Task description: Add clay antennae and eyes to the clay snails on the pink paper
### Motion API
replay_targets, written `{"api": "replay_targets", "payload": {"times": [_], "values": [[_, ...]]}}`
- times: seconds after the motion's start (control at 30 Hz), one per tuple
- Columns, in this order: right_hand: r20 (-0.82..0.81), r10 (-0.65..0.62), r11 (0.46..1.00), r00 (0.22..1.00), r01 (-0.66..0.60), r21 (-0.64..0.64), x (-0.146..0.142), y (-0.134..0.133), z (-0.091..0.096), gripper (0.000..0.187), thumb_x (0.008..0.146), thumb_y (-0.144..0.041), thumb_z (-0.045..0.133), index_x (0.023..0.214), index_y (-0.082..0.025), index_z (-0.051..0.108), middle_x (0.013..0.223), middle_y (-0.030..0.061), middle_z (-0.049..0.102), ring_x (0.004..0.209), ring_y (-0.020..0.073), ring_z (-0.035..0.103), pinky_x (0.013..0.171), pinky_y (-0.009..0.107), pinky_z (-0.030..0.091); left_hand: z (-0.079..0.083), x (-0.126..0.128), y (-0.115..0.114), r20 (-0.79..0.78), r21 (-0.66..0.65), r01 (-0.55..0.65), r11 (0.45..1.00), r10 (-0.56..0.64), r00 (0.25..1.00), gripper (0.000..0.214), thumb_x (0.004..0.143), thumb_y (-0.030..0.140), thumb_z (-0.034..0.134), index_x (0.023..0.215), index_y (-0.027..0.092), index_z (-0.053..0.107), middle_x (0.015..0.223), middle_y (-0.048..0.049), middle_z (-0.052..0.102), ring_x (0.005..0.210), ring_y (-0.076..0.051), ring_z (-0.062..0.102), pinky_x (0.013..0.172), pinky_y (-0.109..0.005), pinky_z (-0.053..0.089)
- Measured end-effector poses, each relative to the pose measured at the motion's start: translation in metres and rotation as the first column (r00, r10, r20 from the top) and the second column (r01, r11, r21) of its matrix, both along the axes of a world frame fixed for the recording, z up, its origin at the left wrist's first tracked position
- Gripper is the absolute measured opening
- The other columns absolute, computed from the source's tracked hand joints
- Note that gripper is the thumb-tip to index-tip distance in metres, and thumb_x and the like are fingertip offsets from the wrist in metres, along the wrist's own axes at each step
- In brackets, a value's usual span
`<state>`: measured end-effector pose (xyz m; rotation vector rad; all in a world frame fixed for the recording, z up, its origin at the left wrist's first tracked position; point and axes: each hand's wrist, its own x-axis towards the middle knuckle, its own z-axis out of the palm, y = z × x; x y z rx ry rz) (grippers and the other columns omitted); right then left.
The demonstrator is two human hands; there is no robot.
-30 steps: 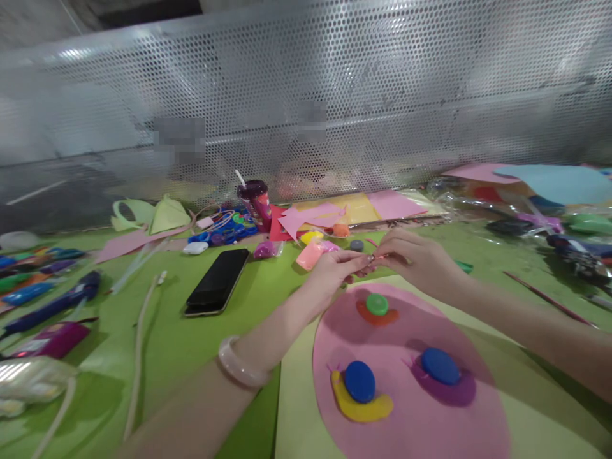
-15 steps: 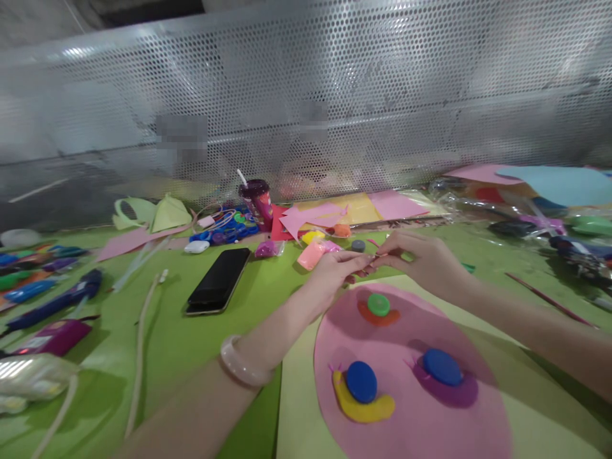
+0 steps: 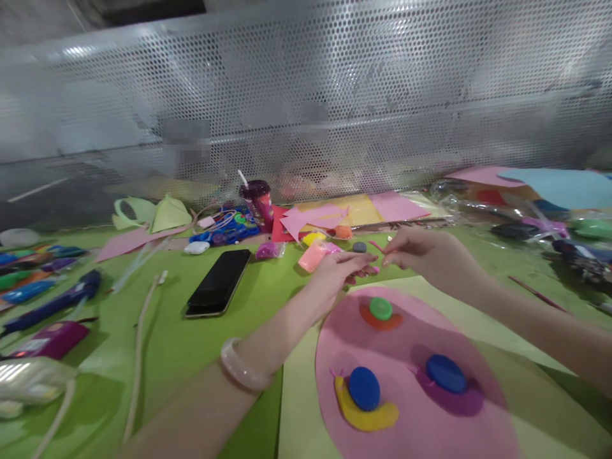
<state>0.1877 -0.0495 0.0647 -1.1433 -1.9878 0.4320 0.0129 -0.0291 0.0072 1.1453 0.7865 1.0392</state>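
My left hand (image 3: 340, 271) and my right hand (image 3: 423, 253) meet fingertip to fingertip just beyond a pink paper oval (image 3: 421, 408). Both pinch a tiny pink piece of clay (image 3: 377, 257) between thumb and finger. On the oval sit three clay snails with bottle-cap shells: an orange one with a green cap (image 3: 380, 308), a yellow one with a blue cap (image 3: 364, 388) and a purple one with a blue cap (image 3: 445, 373). The oval lies on a pale green sheet (image 3: 296, 408). A pale bangle (image 3: 241, 370) circles my left wrist.
A black phone (image 3: 218, 282) lies left of my hands on the green table. Bags of coloured clay (image 3: 313, 255), a purple cup (image 3: 259, 204) and paper sheets (image 3: 354, 209) lie behind. Pens and tubes (image 3: 52, 299) crowd the left edge; wrapped supplies (image 3: 540, 223) fill the right. A perforated metal screen (image 3: 335, 108) stands behind.
My right hand has lifted slightly and drawn a little right, opening a small gap from the left fingertips. The view has drifted a bit; nothing else moved.
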Motion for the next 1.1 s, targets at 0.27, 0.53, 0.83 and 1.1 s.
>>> {"api": "replay_targets", "payload": {"times": [0.27,0.53,0.83,1.1], "values": [[0.145,0.124,0.99,0.982,-0.113,-0.078,0.007,-0.011,0.008,0.028,0.085,-0.037,0.046,0.075,-0.021,0.067,0.059,0.0001,0.063,0.043,0.0108,0.055,0.041,0.024,0.045,-0.003,0.003,0.003,0.006,-0.018,-0.007,1.0,0.007,1.0,0.024,0.064,0.036,0.073,0.079,0.018,0.073,0.073,-0.0058,0.069,0.064,-0.011,0.056,0.054,-0.022,0.032],[0.176,0.174,0.978,0.969,-0.148,-0.15,0.02,-0.02,-0.005,0.019,0.086,-0.032,0.049,0.083,-0.023,0.066,0.077,0.002,0.069,0.058,0.0128,0.063,0.054,0.025,0.052,-0.002,0.004,0.004,-0.027,-0.016,-0.007,1.0,0.007,1.0,0.026,0.063,0.039,0.074,0.079,0.019,0.074,0.072,-0.0061,0.068,0.066,-0.012,0.056,0.054,-0.023,0.033],[0.262,0.185,0.983,0.947,-0.18,-0.041,0.021,-0.033,-0.01,0.02,0.086,-0.033,0.051,0.075,-0.02,0.063,0.076,0.0038,0.069,0.065,0.0135,0.063,0.058,0.024,0.049,0.0,0.003,-0.002,-0.074,-0.008,0.025,1.0,-0.026,0.997,0.027,0.069,0.04,0.07,0.08,0.016,0.073,0.079,-0.0066,0.067,0.063,-0.009,0.052,0.057,-0.023,0.035],[0.189,0.364,0.927,0.912,-0.375,0.028,0.029,-0.033,-0.024,0.009,0.083,-0.019,0.058,0.078,-0.02,0.065,0.074,0.0027,0.065,0.066,0.0107,0.061,0.059,0.02,0.05,0.006,0.003,-0.005,-0.126,-0.024,0.02,1.0,-0.023,0.992,0.026,0.068,0.04,0.07,0.08,0.018,0.073,0.08,-0.0062,0.067,0.062,-0.009,0.049,0.054,-0.023,0.034]]}}
